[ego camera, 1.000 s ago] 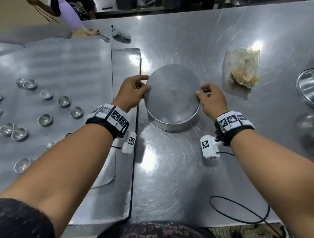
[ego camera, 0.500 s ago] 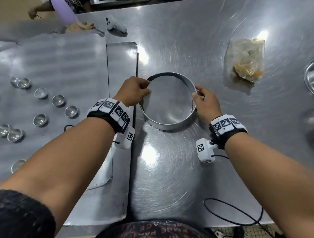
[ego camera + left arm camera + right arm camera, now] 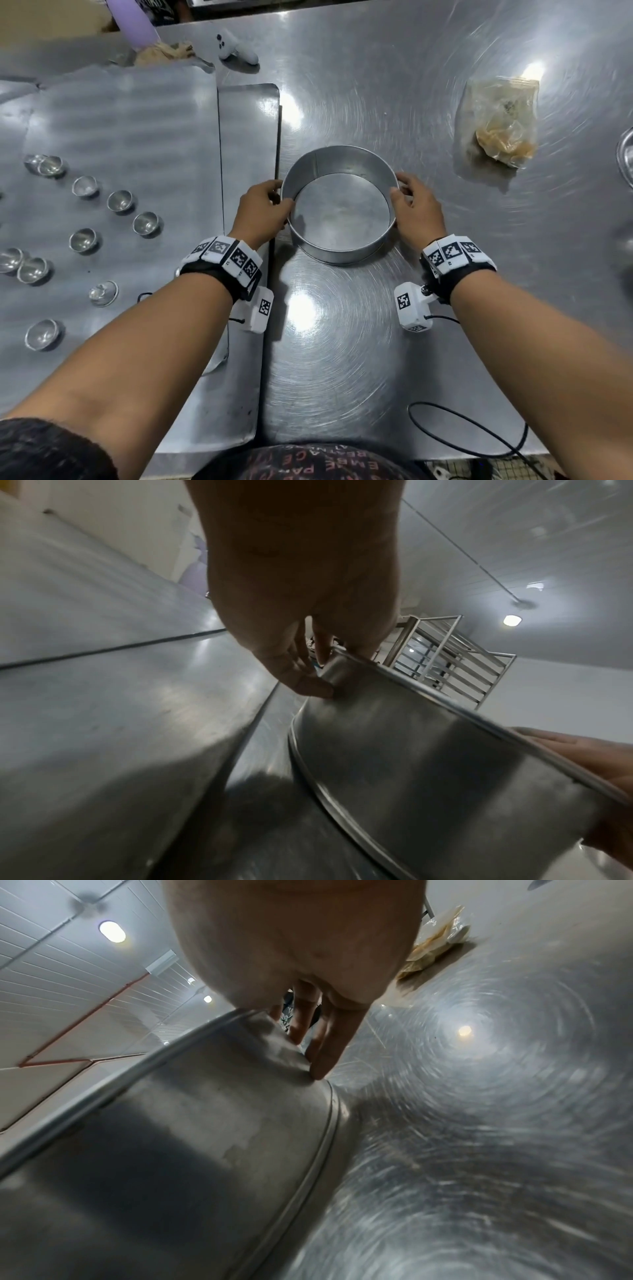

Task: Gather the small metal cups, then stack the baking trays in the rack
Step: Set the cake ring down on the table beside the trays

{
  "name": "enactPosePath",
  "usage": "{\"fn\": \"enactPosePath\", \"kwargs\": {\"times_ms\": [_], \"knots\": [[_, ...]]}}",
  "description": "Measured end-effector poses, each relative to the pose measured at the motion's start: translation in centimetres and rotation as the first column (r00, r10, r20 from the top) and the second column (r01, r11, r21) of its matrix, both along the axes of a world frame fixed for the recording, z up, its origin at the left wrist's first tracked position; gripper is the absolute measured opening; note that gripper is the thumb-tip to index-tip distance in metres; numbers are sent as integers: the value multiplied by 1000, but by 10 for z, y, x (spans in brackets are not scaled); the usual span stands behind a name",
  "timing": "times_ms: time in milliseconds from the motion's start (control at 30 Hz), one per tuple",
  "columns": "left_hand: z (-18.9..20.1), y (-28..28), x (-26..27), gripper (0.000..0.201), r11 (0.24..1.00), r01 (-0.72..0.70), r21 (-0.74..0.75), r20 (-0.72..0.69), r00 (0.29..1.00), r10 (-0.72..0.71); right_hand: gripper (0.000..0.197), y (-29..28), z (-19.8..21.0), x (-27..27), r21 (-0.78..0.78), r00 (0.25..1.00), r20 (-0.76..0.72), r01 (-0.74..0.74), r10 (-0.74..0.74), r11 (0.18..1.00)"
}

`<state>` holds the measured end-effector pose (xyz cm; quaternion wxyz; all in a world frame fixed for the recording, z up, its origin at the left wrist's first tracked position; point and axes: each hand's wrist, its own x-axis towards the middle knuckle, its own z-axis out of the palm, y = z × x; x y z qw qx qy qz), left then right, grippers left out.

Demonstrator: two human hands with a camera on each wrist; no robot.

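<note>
Arms reach out from six o'clock over a shiny metal table (image 3: 342, 359). A black cable (image 3: 479, 435) lies on the table at about five o'clock, close to the person.

In the middle sits a round baking tin (image 3: 339, 219), open side up, flat on the table. The left hand (image 3: 262, 209) holds the tin's rim at nine o'clock, with the thumb over the edge and the fingers (image 3: 308, 685) curled against the outside wall. The right hand (image 3: 416, 209) holds the rim at three o'clock in the same way, its fingertips (image 3: 322, 1066) pressed on the wall near the bottom. Both hands are wrapped on the tin, not wide open.

At nine o'clock lie flat baking trays (image 3: 120, 137), one on top of another. Many small metal cups (image 3: 146, 223) are spread over the top tray, well apart from the tin. Some cups touch in pairs, like the two (image 3: 24, 267) near the left edge.

Farther off, at two o'clock, a clear plastic bag (image 3: 503, 133) with something brown in it lies on the table. At eleven o'clock, far away, sits a white controller (image 3: 234, 49). Next to it is a crumpled brown cloth (image 3: 168, 53).

In the left wrist view, a metal rack (image 3: 445, 658) with many rails stands beyond the tin.
</note>
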<state>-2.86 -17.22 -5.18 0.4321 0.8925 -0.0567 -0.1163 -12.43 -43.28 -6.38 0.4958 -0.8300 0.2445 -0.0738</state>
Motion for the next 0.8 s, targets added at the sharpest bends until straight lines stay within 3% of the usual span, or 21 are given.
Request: {"fn": "enactPosePath", "kwargs": {"times_ms": [200,333,467,567,667,733,800], "knots": [[-5,4,-9,41,989,-30,-144,-92,996,17,35,0,-1,-2,19,999,2,35,-35,999],[-6,5,-14,45,989,-22,-147,-97,995,8,33,-2,-4,-9,95,999,17,46,-48,994],[-4,-1,-20,37,984,18,-176,-122,992,-40,37,-8,-11,-19,199,999,21,38,-43,979],[-4,-8,-23,51,983,53,-177,-133,988,-78,37,-12,-3,-23,117,998,-8,62,-62,991],[-4,-16,-25,44,982,71,-173,-140,986,-96,39,-19,5,-24,21,993,-4,117,-117,993],[-4,-19,-27,45,982,72,-174,-148,984,-98,37,-23,11,-25,23,985,-2,171,-171,985],[-4,-20,-27,60,984,68,-162,-155,983,-94,27,-25,11,-26,64,982,-4,188,-188,980]]}}
